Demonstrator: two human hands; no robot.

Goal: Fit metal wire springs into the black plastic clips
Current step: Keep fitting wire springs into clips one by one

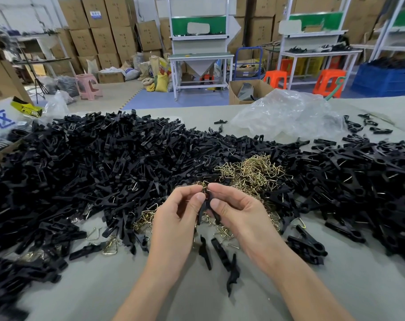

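Center frame, our left hand (173, 221) and right hand (240, 214) both pinch one black clip (207, 205), held upright just above the brass spring pile (250, 172). Guessing that's so the next wire is close. Spring seated? Can't tell.

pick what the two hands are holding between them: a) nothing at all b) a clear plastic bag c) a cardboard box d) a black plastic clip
d, the left hand and right hand both pinch one black clip just above the heap of wire springs.
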